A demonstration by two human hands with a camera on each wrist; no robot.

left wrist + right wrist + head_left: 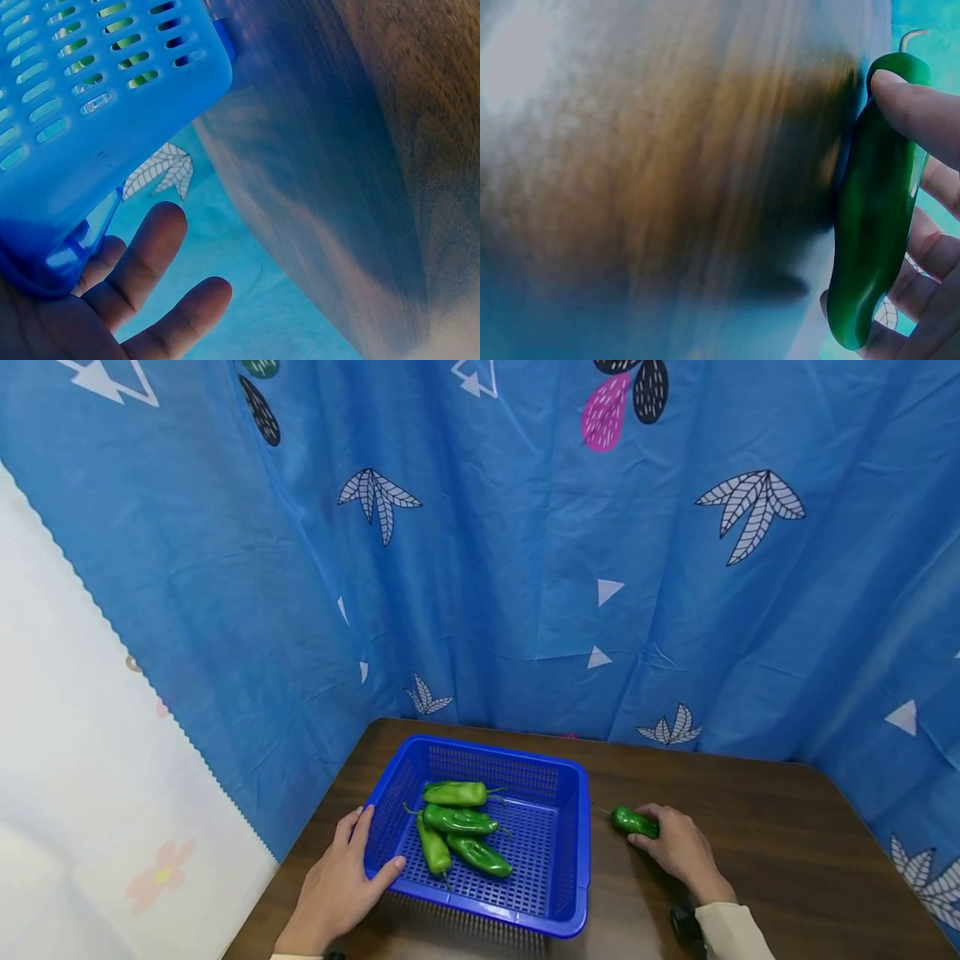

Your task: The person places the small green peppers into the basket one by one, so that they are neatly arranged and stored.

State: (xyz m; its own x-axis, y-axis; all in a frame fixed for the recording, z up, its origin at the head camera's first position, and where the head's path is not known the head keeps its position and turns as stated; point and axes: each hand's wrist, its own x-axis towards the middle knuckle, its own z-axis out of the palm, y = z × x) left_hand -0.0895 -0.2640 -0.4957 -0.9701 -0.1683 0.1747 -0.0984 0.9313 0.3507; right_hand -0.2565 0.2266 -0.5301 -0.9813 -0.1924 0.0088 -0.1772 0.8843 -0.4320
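Note:
My left hand [334,882] rests at the front left corner of a blue perforated plastic basket [551,922], its thumb over the rim and fingers along the outer left side. In the left wrist view, two extended fingers [182,322] stand away from the basket wall [112,142]. Several glossy green peppers [459,820] lie together inside, toward the left. To the right of the basket, my right hand [684,852] grips another green pepper [628,821] low over the table. Its thumb presses near the stem end of this long dark pepper [874,202], the other fingers behind it.
The dark brown wooden table [757,843] extends to the right of the basket. A blue patterned curtain [510,568] hangs along its back and sides. White cloth [97,760] with a faint flower print lies at the left.

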